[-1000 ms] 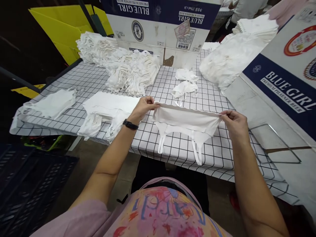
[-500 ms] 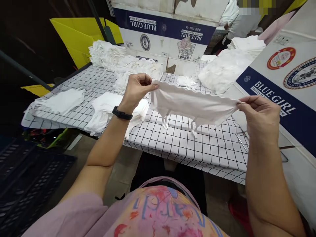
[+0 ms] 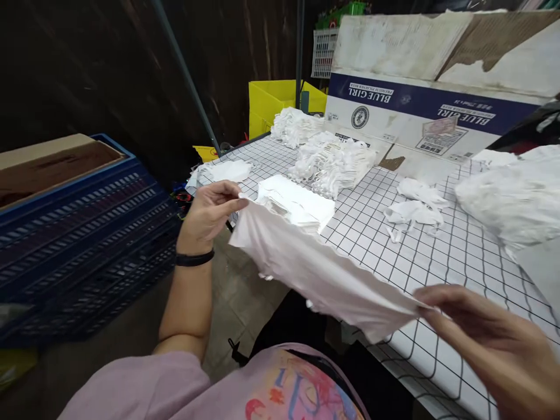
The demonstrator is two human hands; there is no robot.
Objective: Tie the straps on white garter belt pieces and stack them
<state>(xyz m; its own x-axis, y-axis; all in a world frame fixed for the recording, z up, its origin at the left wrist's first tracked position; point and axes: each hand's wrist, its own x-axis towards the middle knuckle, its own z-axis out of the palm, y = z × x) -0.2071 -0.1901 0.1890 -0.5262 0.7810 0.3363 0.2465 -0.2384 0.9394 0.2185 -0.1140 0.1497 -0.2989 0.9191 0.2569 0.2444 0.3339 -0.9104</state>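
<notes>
A white bra top [image 3: 315, 262] is stretched between my two hands, its scalloped edge uppermost and its cloth slanting down to the right. My left hand [image 3: 212, 210], with a black band on the wrist, pinches one end between thumb and fingers. The other end is pinched in my right hand [image 3: 485, 332], which is somewhat blurred. Its straps are mostly hidden behind the cloth. Just beyond my left hand lies a flat stack of white garments [image 3: 297, 204] on the checked tablecloth [image 3: 371, 233]. Two loose white pieces [image 3: 415, 207] rest farther right.
Bundled white garments [image 3: 330, 160] lie farther back, before an upright carton [image 3: 415, 105]. A large white pile [image 3: 511, 198] is at the right. Left of the table stand blue crates [image 3: 87, 251]; a yellow box [image 3: 271, 105] is behind it. A metal pole [image 3: 188, 76] slants beside the table.
My view has swung to the left, bringing the blue crates into sight. The bra top, still held at both ends, has moved toward the table's near left edge and now tilts down to the right.
</notes>
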